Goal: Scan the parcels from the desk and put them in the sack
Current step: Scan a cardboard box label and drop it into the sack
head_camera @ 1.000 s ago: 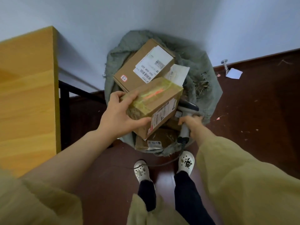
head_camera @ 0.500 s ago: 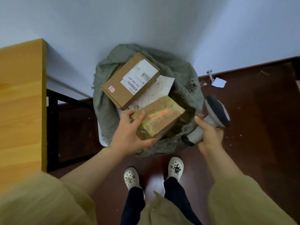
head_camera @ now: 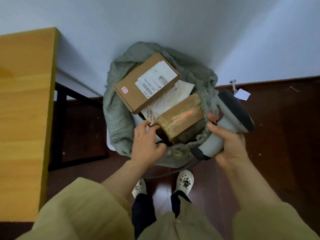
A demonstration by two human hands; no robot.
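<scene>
A grey-green sack [head_camera: 117, 116] stands open against the wall. Inside it lies a small taped brown parcel [head_camera: 181, 120] with a red scan line across its top. Behind that rest a larger flat cardboard box [head_camera: 131, 90] with a white label and a white soft parcel [head_camera: 166, 103]. My left hand [head_camera: 147, 142] hovers at the sack's near rim with fingers apart, its fingertips at the small parcel's left corner and holding nothing. My right hand [head_camera: 228, 144] grips a grey handheld scanner [head_camera: 232, 116] just right of the sack.
The wooden desk [head_camera: 24, 108] fills the left side, its black frame [head_camera: 60, 118] beside the sack. The scanner's cable [head_camera: 173, 172] trails over the dark floor above my white shoes [head_camera: 184, 181]. A scrap of paper [head_camera: 242, 94] lies by the wall at right.
My left hand lowered the small taped parcel into the sack and let go of it. My right hand with the scanner moved right and up.
</scene>
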